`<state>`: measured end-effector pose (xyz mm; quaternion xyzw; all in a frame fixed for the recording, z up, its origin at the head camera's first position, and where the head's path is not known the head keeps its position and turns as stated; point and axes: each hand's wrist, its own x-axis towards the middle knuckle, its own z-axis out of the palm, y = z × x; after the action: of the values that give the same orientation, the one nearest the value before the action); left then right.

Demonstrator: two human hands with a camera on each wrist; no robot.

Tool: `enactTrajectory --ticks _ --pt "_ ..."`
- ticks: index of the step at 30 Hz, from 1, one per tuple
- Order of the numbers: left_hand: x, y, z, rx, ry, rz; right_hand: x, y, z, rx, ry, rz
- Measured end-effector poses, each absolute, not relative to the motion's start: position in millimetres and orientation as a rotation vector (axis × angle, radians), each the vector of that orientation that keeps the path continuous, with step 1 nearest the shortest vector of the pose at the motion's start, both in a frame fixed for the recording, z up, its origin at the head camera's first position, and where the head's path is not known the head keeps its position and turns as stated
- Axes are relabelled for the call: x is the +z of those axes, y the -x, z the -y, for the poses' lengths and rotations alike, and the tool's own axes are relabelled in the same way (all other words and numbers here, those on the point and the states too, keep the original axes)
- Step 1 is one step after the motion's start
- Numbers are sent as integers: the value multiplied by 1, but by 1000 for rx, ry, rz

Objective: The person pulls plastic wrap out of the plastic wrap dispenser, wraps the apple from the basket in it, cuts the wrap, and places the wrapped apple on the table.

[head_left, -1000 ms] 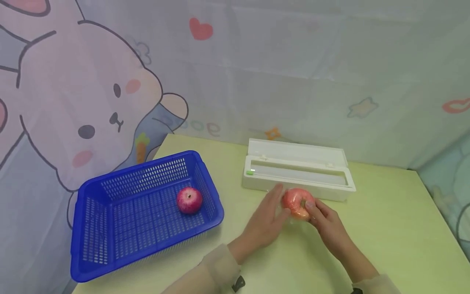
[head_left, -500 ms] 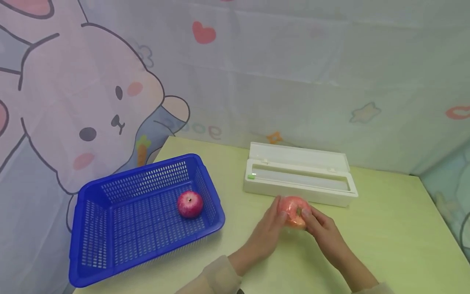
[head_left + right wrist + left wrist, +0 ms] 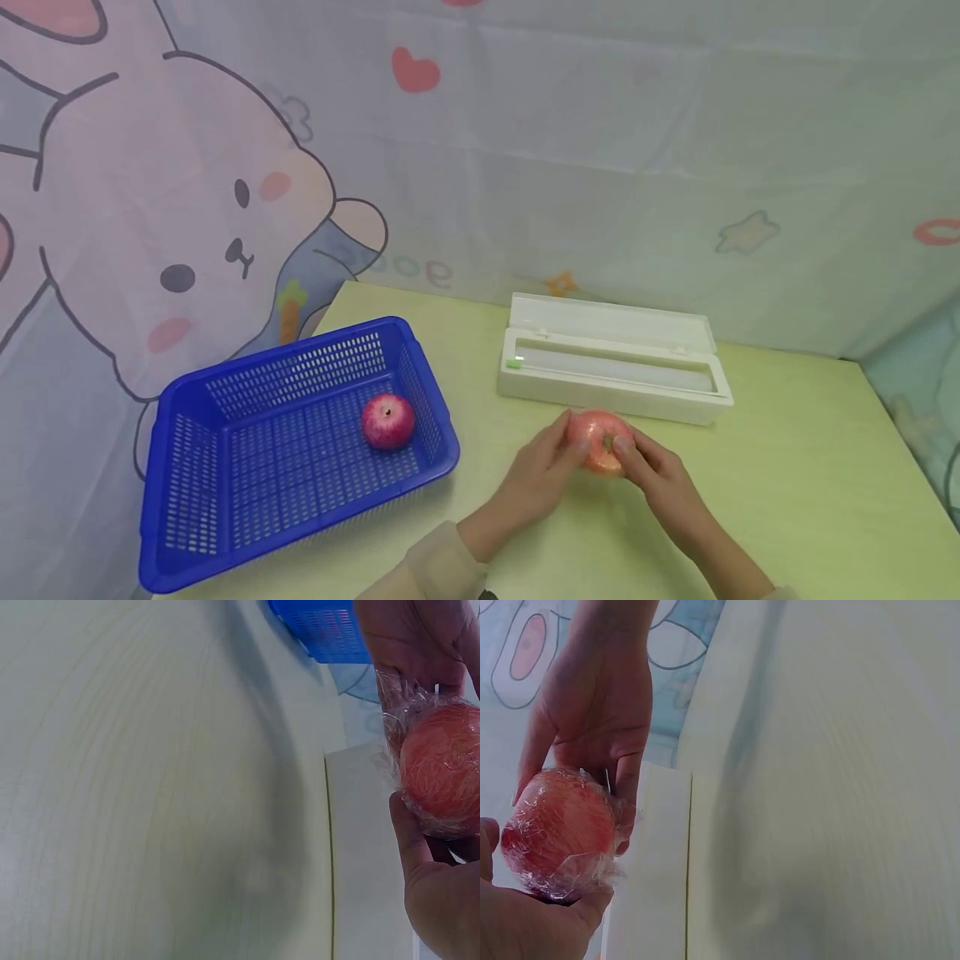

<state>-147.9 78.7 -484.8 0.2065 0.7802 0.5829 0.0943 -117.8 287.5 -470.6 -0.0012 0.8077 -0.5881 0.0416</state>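
Observation:
Both hands hold a red apple (image 3: 600, 440) wrapped in crinkled cling film, above the table. My left hand (image 3: 536, 471) grips its left side, thumb on the near face and fingers behind. From the right, my right hand (image 3: 663, 475) holds it with the thumb beside the stem. Seen from the left wrist, loose folds of cling film (image 3: 581, 871) bunch at the apple's underside. Film also sticks out toward the left palm in the right wrist view. Just beyond the hands lies a long white cling film dispenser (image 3: 615, 402), its lid (image 3: 611, 321) raised.
A blue plastic basket (image 3: 300, 546) stands on the left of the pale yellow table (image 3: 795, 467). Inside it, near the right wall, sits a darker red apple (image 3: 387, 421). A green tab (image 3: 514, 362) shows at the dispenser's left end. Behind the table hangs a printed cloth (image 3: 600, 150).
The left hand has closed in on the wrapped apple, and its fingers now lie against it. Loose film that showed by the left fingers is less visible. The whole view has shifted slightly.

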Motion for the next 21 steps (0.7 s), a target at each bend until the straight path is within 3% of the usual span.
enactTrajectory --ticks 10,21 --pt "-479 150 -83 1856 -375 -2232 -465 115 -291 -1619 91 -2544" --pt "-479 155 -85 1938 -212 -2136 -441 113 -294 -940 817 -3132"
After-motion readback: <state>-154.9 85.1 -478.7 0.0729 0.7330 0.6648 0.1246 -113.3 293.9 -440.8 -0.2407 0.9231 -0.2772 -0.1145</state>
